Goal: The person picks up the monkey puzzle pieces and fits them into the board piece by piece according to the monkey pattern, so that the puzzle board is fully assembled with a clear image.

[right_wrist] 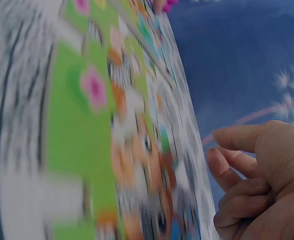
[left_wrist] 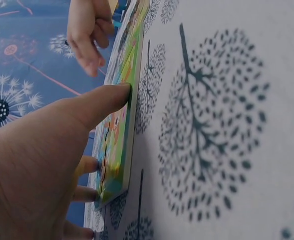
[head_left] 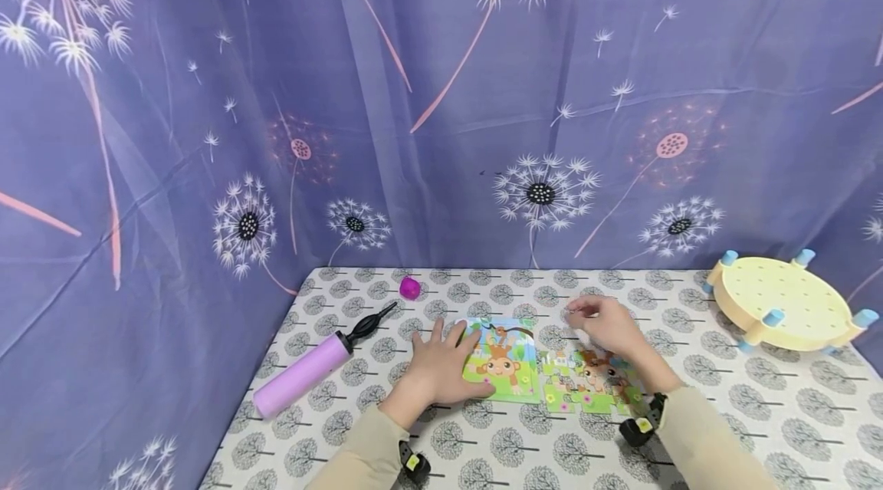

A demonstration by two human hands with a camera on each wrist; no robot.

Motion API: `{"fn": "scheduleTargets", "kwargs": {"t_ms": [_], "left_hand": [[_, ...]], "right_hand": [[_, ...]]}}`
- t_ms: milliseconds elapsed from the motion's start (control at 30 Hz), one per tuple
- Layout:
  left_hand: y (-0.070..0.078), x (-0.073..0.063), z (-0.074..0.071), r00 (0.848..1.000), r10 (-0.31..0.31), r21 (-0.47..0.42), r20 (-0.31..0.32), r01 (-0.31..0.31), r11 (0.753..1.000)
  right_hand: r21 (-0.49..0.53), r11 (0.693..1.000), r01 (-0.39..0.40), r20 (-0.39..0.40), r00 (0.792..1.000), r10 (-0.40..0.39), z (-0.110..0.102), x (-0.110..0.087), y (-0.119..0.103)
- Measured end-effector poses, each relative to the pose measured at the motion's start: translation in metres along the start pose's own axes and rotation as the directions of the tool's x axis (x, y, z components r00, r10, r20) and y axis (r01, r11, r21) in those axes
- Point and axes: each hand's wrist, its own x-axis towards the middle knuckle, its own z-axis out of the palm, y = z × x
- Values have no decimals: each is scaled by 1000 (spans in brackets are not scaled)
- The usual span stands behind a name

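My left hand (head_left: 443, 369) lies with spread fingers over the left side of a square monkey picture board (head_left: 509, 376). In the left wrist view, its thumb (left_wrist: 104, 100) touches the board's edge. To the right, a partly joined group of jigsaw pieces (head_left: 595, 401) with animals and green grass lies on the cloth, with gaps between some pieces. My right hand (head_left: 610, 329) is raised over the far side of these pieces. Its fingers are loosely bent in the right wrist view, the thumb and index fingertip apart, and nothing shows between them.
A purple hand pump (head_left: 303, 375) with a black nozzle lies at the left. A small magenta object (head_left: 410, 288) sits near the back edge. At the far right stands a pale yellow oval stand (head_left: 779, 298) with blue-tipped legs. A purple dandelion curtain (head_left: 441, 168) hangs behind the tree-print tablecloth (head_left: 510, 444).
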Motion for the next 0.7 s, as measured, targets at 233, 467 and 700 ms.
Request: {"fn": "scheduleTargets", "kwargs": {"t_ms": [233, 467, 700], "left_hand": [[2, 0, -2, 1000, 2, 6, 0, -2, 1000], [4, -2, 1, 1000, 4, 68, -9, -4, 998], [20, -3, -3, 997, 64, 68, -45, -61, 996]], "right_hand": [[-63, 998, -16, -32, 999, 14, -31, -17, 32], [-36, 998, -48, -1, 999, 48, -40, -30, 49], [-98, 992, -82, 29, 996, 85, -43, -33, 50]]}}
